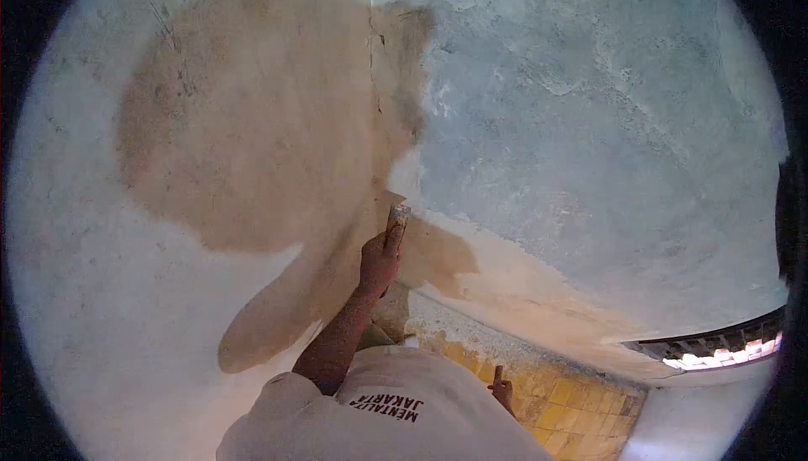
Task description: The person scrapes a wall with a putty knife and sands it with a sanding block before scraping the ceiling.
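My left hand (380, 266) is raised in front of me at the wall corner, fingers closed round a putty knife (396, 223). Its wide thin blade touches or nearly touches the plaster by the corner line, and pale residue marks the tool near the blade. Low on the right, partly hidden by my shirt, my right hand (502, 390) is closed round a short brown handle (498, 373). What that handle belongs to cannot be made out.
A pale plastered wall (76, 208) meets a bluish-grey patchy wall (589, 124) at a cracked corner. My shadow falls across both. Yellow tiles (555, 415) lie low on the right, near an opening with light-coloured roof tiles (728, 356).
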Demonstrator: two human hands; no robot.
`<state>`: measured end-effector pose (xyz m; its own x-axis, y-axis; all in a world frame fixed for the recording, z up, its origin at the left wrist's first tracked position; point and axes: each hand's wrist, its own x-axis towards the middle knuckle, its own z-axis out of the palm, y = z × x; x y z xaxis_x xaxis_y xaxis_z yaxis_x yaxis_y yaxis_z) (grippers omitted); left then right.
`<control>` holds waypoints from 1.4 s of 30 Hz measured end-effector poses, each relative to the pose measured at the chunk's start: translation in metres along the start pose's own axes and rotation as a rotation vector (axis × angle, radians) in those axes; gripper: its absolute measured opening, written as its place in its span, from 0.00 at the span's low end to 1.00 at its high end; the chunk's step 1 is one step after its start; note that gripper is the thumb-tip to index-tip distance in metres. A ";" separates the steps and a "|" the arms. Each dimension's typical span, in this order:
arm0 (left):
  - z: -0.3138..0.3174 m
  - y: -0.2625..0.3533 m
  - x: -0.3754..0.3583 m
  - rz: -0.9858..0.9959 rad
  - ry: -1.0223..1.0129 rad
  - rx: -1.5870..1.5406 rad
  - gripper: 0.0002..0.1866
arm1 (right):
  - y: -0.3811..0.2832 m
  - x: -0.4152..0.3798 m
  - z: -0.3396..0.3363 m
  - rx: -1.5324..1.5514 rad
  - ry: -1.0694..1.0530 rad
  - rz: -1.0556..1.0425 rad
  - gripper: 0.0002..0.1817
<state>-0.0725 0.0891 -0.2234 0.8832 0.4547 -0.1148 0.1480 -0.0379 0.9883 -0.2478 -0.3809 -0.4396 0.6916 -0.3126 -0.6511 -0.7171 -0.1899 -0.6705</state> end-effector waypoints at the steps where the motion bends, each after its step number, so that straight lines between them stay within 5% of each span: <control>1: 0.002 0.001 0.007 0.002 -0.002 0.003 0.27 | -0.002 0.004 -0.002 0.165 -0.037 0.123 0.20; 3: 0.005 0.000 0.026 0.057 0.022 0.149 0.28 | -0.001 -0.001 0.000 0.328 -0.080 0.253 0.21; 6: 0.000 0.004 0.025 0.272 0.072 0.294 0.28 | -0.010 -0.010 0.004 -0.075 -0.015 0.036 0.21; 10: -0.003 0.012 0.004 0.105 0.060 0.187 0.26 | 0.012 -0.003 -0.003 -0.072 -0.025 0.010 0.21; 12: 0.000 -0.015 0.003 0.449 0.145 0.365 0.26 | 0.002 -0.003 -0.004 -0.112 -0.053 -0.077 0.21; 13: 0.003 -0.007 0.008 0.453 0.143 0.364 0.26 | -0.016 -0.012 0.000 -0.081 0.016 0.058 0.23; 15: 0.006 0.016 0.017 0.031 0.040 0.166 0.24 | -0.014 -0.019 0.003 -0.047 0.083 0.202 0.25; 17: 0.008 0.006 0.021 0.196 0.064 0.236 0.27 | 0.005 -0.011 -0.003 -0.056 -0.036 -0.067 0.31; 19: 0.007 0.004 0.019 0.360 0.089 0.304 0.30 | 0.001 -0.010 -0.002 -0.040 -0.003 0.026 0.30; 21: 0.002 0.020 0.007 0.022 0.026 0.146 0.30 | 0.000 -0.014 -0.001 -0.026 0.027 0.121 0.30; 24: -0.004 0.019 -0.012 -0.043 -0.011 0.054 0.27 | -0.006 -0.011 -0.004 -0.086 0.043 0.088 0.24; 25: -0.002 0.007 -0.004 -0.041 -0.016 0.053 0.27 | -0.024 -0.023 -0.003 -0.087 0.051 0.098 0.22; 27: 0.001 -0.029 0.018 0.317 0.061 0.222 0.25 | -0.013 -0.021 -0.004 -0.085 0.060 0.117 0.20; 29: 0.007 0.013 0.020 0.197 0.050 0.188 0.25 | 0.068 0.031 -0.020 0.062 -0.106 -0.007 0.22; 30: 0.009 0.032 0.020 0.088 0.048 0.143 0.25 | 0.030 0.013 -0.013 -0.129 0.023 -0.003 0.22; 34: 0.000 0.034 0.003 -0.005 0.036 0.098 0.26 | 0.002 -0.006 -0.009 -0.094 0.063 0.115 0.21; 37: -0.003 0.013 -0.002 0.027 0.057 0.177 0.26 | 0.002 0.001 -0.011 -0.064 -0.032 -0.060 0.22; 39: -0.002 0.008 -0.004 0.325 0.084 0.327 0.27 | -0.019 -0.008 -0.002 0.003 0.010 0.058 0.22; 42: 0.011 0.033 0.028 0.245 0.067 0.138 0.29 | 0.004 0.005 -0.010 -0.019 -0.097 -0.091 0.21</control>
<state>-0.0381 0.0912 -0.1950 0.8694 0.4747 0.1374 -0.0032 -0.2726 0.9621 -0.2479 -0.3924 -0.4424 0.7581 -0.2019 -0.6201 -0.6521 -0.2313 -0.7219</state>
